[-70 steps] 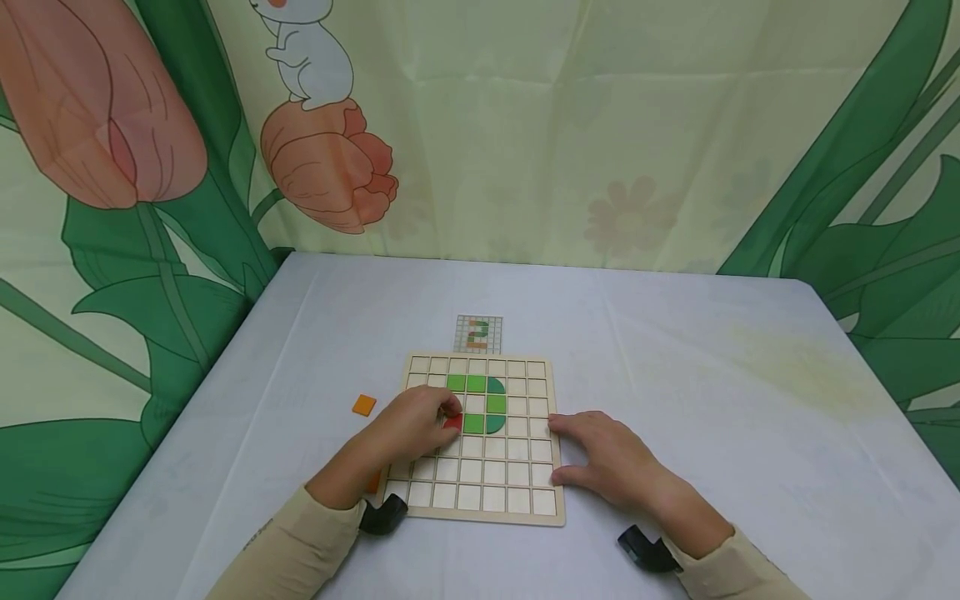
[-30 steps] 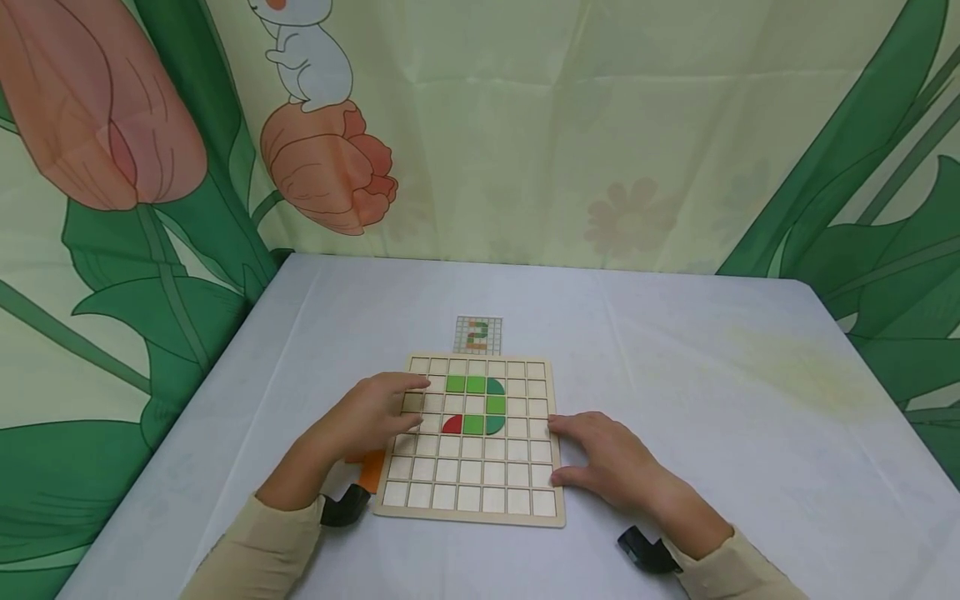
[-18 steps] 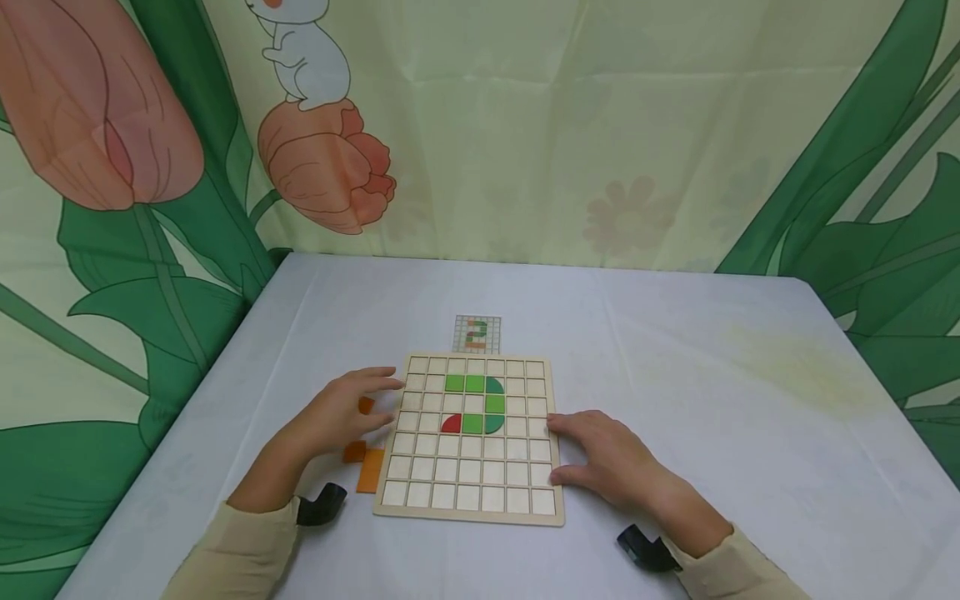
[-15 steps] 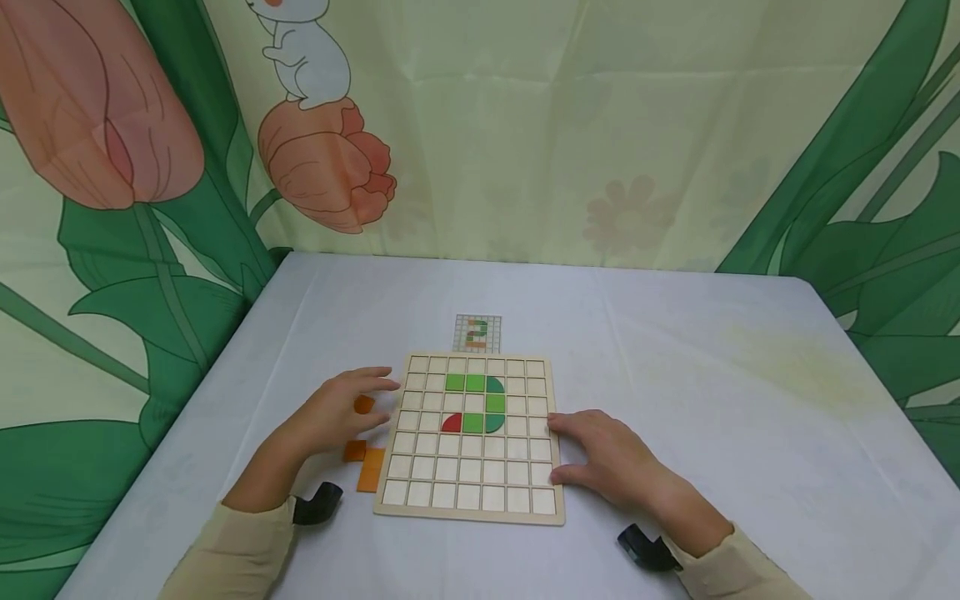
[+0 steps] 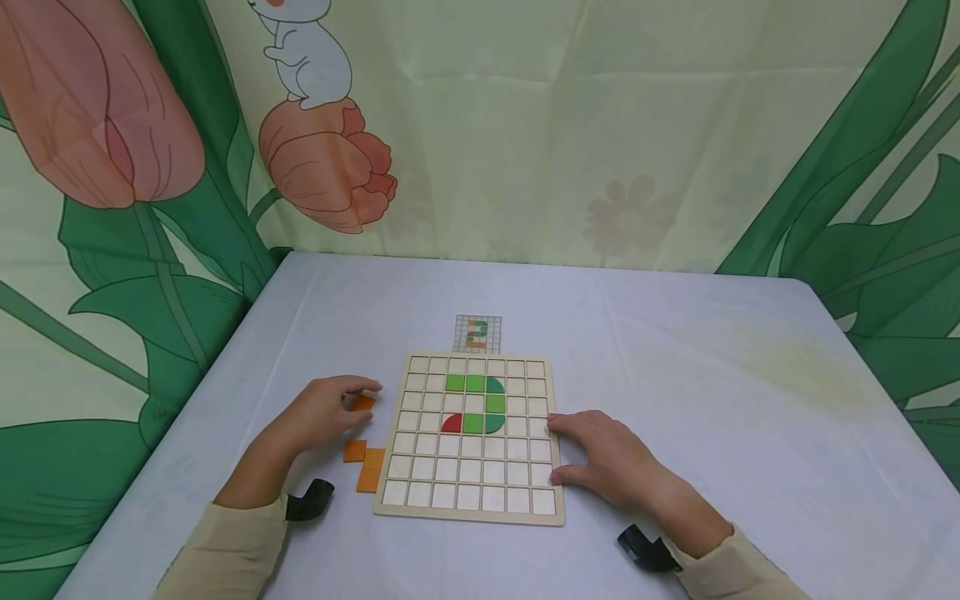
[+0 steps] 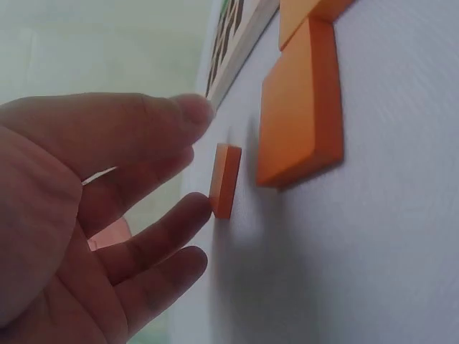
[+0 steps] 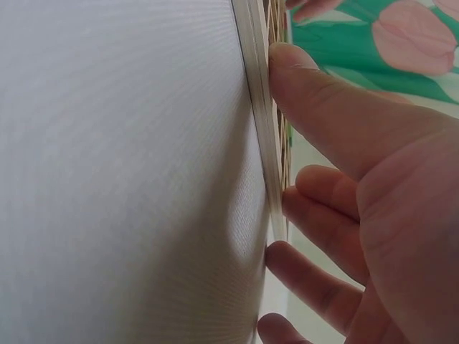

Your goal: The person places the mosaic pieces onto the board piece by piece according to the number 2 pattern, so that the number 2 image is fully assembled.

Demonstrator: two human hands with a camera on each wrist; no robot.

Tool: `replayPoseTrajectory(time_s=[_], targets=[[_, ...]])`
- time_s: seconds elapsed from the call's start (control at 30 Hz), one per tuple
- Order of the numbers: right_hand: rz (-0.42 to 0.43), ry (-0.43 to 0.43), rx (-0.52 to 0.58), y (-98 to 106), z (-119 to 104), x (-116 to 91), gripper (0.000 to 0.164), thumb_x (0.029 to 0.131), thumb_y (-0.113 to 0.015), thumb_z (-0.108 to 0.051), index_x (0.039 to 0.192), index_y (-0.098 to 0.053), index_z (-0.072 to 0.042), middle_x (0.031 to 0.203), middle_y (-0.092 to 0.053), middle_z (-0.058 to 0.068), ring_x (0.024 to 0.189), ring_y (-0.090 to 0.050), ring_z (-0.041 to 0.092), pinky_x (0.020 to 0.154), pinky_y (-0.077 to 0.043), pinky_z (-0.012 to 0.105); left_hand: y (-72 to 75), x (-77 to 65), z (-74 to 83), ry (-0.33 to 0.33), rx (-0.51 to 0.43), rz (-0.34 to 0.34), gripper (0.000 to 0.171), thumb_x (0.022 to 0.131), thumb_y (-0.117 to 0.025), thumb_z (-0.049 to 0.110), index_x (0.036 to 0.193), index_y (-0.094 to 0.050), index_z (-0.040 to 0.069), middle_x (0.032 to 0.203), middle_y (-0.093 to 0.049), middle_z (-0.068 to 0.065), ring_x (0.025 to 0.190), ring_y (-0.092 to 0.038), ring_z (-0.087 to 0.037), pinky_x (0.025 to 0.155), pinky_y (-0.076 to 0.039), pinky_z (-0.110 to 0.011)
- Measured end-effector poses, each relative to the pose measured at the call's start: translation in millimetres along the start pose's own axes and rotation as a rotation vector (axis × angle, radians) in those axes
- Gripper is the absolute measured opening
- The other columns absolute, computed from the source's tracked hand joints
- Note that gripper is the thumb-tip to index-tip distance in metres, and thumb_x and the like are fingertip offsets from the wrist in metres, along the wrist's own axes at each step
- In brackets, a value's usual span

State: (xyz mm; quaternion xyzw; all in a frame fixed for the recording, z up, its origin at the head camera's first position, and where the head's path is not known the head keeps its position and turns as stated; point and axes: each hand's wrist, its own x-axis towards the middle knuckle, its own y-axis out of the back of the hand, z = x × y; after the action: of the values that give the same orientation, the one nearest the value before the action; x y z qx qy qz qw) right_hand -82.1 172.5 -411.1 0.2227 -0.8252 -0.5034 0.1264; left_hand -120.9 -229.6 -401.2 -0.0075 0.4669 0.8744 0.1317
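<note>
My left hand (image 5: 318, 412) hovers over an orange square tile (image 5: 363, 403) left of the board, thumb and fingers spread apart around it. In the left wrist view that tile (image 6: 224, 180) lies below the fingertips, with nothing gripped. My right hand (image 5: 607, 457) rests its thumb and fingertips on the right edge of the wooden grid board (image 5: 471, 518). Set in the board's cells are light green squares (image 5: 476, 383), dark green quarter-round tiles (image 5: 495, 424) and a red quarter-round tile (image 5: 452, 423).
More orange tiles (image 5: 369, 477) lie against the board's left edge, with one orange tile (image 5: 355, 451) beside them. Behind the board lies a small pattern card (image 5: 477, 333) showing a coloured figure on a grid. A white cloth (image 5: 675, 358) covers the table.
The left hand has let go of the red quarter-round tile, which stays in its cell, and moved left off the board to the orange tile. The right hand has stayed at the board's edge.
</note>
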Motion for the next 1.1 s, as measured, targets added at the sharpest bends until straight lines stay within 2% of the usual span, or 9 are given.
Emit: replayPoseTrajectory(time_s=[0.17, 0.47, 0.73, 0.93, 1.0, 1.1], targets=[[0.001, -0.003, -0.002, -1, 1, 0, 0.066, 0.08, -0.083, -0.036, 0.135, -0.061, -0.007, 0.135, -0.061, 0.009, 0.125, -0.053, 0.033, 0.102, -0.042, 0.052, -1.1, 1.2, -4.3, 0.026, 0.003, -0.006, 0.036, 0.09, -0.073, 0.004, 0.125, -0.069, 0.004, 0.125, -0.066, -0.012, 0.122, -0.055, -0.035, 0.102, -0.044, -0.053], [0.021, 0.022, 0.004, 0, 3, -1, 0.064, 0.082, -0.082, -0.039, 0.134, -0.062, -0.008, 0.135, -0.061, 0.008, 0.124, -0.054, 0.033, 0.101, -0.042, 0.053, -1.0, -0.2, -5.0, 0.025, 0.032, -0.008, 0.033, 0.09, -0.071, 0.003, 0.123, -0.07, 0.003, 0.125, -0.066, -0.014, 0.121, -0.056, -0.036, 0.102, -0.044, -0.053], [0.027, 0.031, 0.009, 0, 4, -1, 0.062, 0.082, -0.081, -0.039, 0.133, -0.062, -0.009, 0.134, -0.061, 0.008, 0.124, -0.054, 0.033, 0.1, -0.043, 0.052, 1.9, -5.7, -7.6, 0.042, 0.023, 0.006, 0.032, 0.089, -0.069, 0.004, 0.122, -0.07, 0.004, 0.123, -0.066, -0.013, 0.118, -0.056, -0.035, 0.1, -0.045, -0.053], [0.015, 0.021, 0.017, 0, 3, -1, 0.064, 0.082, -0.081, -0.043, 0.133, -0.062, -0.01, 0.135, -0.061, 0.008, 0.124, -0.053, 0.033, 0.1, -0.043, 0.052, 3.6, -14.6, -8.6, 0.075, 0.02, -0.011, 0.034, 0.089, -0.071, 0.005, 0.123, -0.07, 0.006, 0.123, -0.066, -0.013, 0.118, -0.055, -0.037, 0.098, -0.046, -0.054], [0.014, 0.021, 0.018, 0, 3, -1, 0.064, 0.082, -0.08, -0.043, 0.133, -0.062, -0.01, 0.135, -0.061, 0.007, 0.124, -0.053, 0.033, 0.1, -0.043, 0.052, 4.2, -17.3, -8.2, 0.07, 0.017, -0.019, 0.036, 0.088, -0.073, 0.006, 0.124, -0.069, 0.005, 0.122, -0.066, -0.013, 0.118, -0.055, -0.038, 0.097, -0.047, -0.055], [0.017, 0.023, 0.012, 0, 3, -1, 0.063, 0.082, -0.081, -0.042, 0.133, -0.062, -0.01, 0.135, -0.061, 0.007, 0.124, -0.054, 0.033, 0.099, -0.043, 0.053, 4.4, -19.4, -7.8, 0.027, 0.002, -0.03, 0.039, 0.085, -0.076, 0.007, 0.124, -0.069, 0.006, 0.12, -0.067, -0.009, 0.119, -0.054, -0.037, 0.097, -0.046, -0.054]])
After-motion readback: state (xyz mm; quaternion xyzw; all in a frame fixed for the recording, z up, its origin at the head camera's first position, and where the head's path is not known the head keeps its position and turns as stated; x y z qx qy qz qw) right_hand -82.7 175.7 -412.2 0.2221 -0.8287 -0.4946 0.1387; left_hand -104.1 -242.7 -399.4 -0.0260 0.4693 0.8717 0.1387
